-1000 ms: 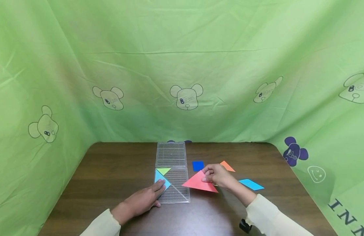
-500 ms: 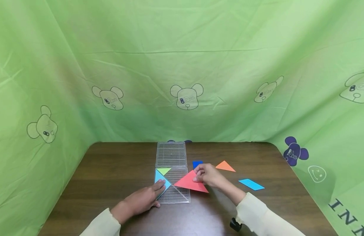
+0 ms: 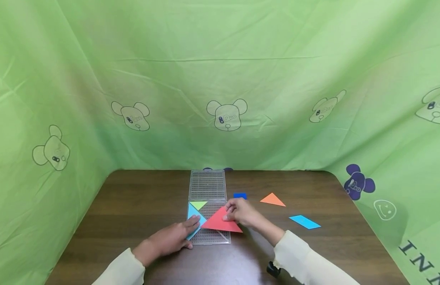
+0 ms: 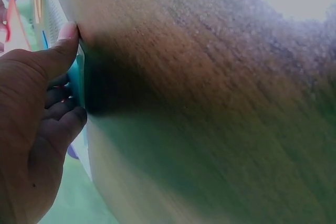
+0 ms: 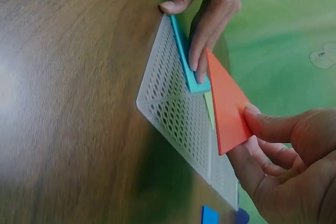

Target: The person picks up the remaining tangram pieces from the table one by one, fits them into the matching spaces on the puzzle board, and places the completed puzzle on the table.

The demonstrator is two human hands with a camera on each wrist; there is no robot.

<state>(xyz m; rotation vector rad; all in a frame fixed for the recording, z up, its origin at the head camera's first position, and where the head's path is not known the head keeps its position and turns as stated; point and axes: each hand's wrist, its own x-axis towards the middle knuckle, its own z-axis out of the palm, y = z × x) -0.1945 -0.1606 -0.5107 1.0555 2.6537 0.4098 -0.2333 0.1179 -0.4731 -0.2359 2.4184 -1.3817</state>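
My right hand (image 3: 242,212) pinches a red triangle tile (image 3: 220,221) between thumb and fingers, tilted over the near half of a clear perforated case (image 3: 209,238). In the right wrist view the red tile (image 5: 227,106) stands apart from the grid of the case (image 5: 168,77). My left hand (image 3: 171,237) rests its straight fingers on a light blue triangle tile (image 3: 192,213) lying in the case's left side; its thumb (image 4: 67,32) lies at the case's near edge. Behind the blue tile, a yellow-green triangle tile (image 3: 198,204) lies in the same half.
The case's other half (image 3: 207,185) lies unfolded toward the back of the wooden table (image 3: 141,194). To the right lie a dark blue tile (image 3: 240,196), partly hidden, an orange triangle tile (image 3: 273,199) and a light blue parallelogram tile (image 3: 305,222). A green curtain (image 3: 227,150) hangs behind.
My right hand has carried the red triangle tile leftward from beside the case to over its near half, uncovering the orange tile. My left hand has stayed in place on the light blue tile.
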